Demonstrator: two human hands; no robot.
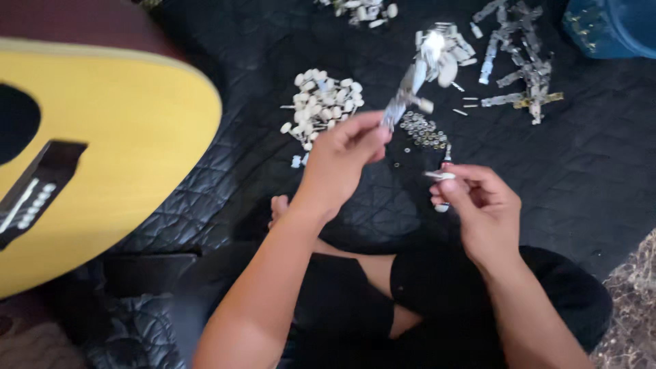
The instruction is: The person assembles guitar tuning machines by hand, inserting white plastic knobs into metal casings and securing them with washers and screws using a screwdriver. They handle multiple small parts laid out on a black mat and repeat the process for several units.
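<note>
Scene dimly lit overall; the black quilt is rendered very dark. Strong glare noted on the metal strip and the parts pile behind it, blown out white. Motion blur seen across both hands. Guitar evenly lit, slightly soft.

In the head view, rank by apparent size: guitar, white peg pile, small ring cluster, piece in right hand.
1. Guitar
2. White peg pile
3. Ring cluster
4. Piece in right hand, though nearer the camera.

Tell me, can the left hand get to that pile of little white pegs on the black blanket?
Probably yes. The left hand hovers just beside the white pegs with nothing between them, though its fingers already pinch a shiny metal strip.
</note>
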